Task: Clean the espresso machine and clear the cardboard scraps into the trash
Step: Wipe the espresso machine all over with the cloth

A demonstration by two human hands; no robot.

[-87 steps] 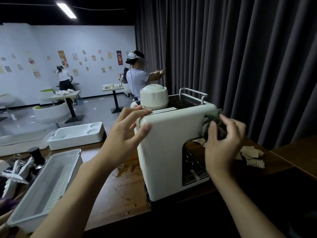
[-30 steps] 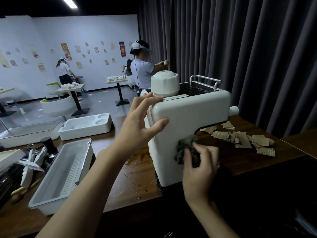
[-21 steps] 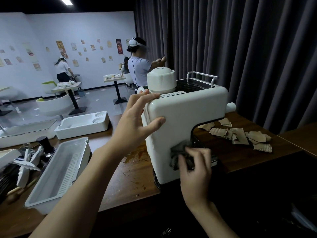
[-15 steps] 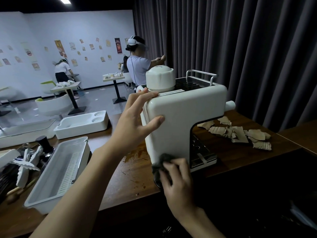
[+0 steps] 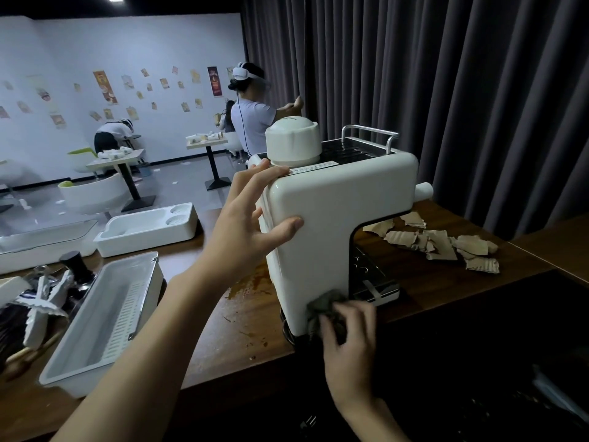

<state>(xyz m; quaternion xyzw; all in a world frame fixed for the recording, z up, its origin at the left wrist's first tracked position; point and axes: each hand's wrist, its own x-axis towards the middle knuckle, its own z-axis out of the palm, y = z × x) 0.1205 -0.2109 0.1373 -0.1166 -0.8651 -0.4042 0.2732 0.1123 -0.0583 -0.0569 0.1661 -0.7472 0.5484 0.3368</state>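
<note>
Gripping a cloth (image 5: 325, 303) low on the espresso machine (image 5: 334, 218), the right hand (image 5: 345, 333) sits nearer the cardboard scraps (image 5: 443, 244) (beyond it, rightward), while the spread left hand (image 5: 251, 224) braces the top.

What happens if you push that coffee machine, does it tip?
It might tip: the espresso machine is tall on a narrow base by the counter edge. It probably slides; the left hand braces its top while the right hand presses a cloth low down.
</note>
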